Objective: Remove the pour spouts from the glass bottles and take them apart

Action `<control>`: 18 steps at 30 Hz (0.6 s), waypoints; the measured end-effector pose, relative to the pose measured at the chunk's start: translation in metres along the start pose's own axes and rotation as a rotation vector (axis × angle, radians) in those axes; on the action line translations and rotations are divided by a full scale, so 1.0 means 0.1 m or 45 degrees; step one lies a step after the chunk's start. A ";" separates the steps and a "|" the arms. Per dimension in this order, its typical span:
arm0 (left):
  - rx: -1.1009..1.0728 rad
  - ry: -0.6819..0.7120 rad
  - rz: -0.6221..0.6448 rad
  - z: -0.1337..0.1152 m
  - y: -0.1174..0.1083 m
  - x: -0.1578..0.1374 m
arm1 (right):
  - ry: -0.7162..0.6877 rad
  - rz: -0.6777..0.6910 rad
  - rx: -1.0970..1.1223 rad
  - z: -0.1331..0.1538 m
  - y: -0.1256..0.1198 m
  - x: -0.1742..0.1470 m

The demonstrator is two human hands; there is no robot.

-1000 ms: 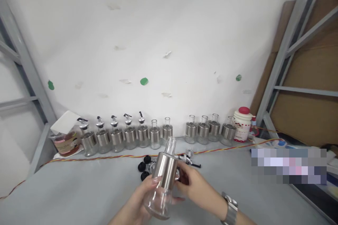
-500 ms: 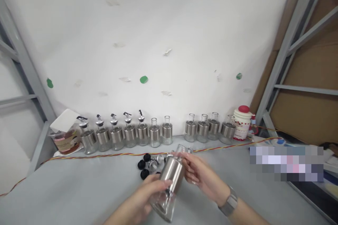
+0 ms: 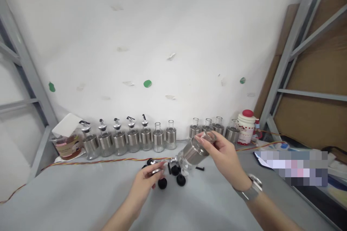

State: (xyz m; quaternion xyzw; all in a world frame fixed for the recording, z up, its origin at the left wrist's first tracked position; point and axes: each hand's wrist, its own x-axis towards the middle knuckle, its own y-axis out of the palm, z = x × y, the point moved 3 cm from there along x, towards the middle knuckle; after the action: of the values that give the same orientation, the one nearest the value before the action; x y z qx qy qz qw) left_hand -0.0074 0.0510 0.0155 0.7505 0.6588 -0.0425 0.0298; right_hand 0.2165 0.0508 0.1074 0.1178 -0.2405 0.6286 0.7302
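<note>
A glass bottle point(image 3: 193, 151) sleeved in metal is held tilted, neck uppermost; a silvery part point(image 3: 155, 170), perhaps a cap, is pinched nearby.

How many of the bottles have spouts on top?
5, in a row by the wall: first bottle beside the labelled cup, then second bottle, third bottle, fourth bottle, and fifth bottle beside an open bottle. None looks hidden.

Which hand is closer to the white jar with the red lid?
The right hand. It grips a bottle near its neck, in front and to the left of the jar. The left hand is much farther left, beside small black parts.
</note>
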 end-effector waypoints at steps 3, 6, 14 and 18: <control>-0.089 0.003 0.086 0.03 0.05 -0.01 | -0.182 -0.098 -0.417 -0.02 0.02 0.29; -0.152 0.043 0.141 0.02 0.14 -0.06 | -0.157 -0.120 -0.582 -0.25 0.11 0.60; -0.224 0.052 0.099 0.08 0.18 -0.03 | -0.029 -0.101 -0.695 -0.83 0.32 0.96; -0.417 -0.122 0.047 0.23 0.14 0.07 | 0.054 -0.084 -0.737 -0.99 0.38 1.00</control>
State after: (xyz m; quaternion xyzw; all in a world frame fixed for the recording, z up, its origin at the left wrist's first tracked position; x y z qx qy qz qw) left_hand 0.0067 0.0534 -0.0079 0.7448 0.6407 0.0304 0.1838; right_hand 0.2086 0.1908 0.0678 -0.1009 -0.3907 0.5121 0.7582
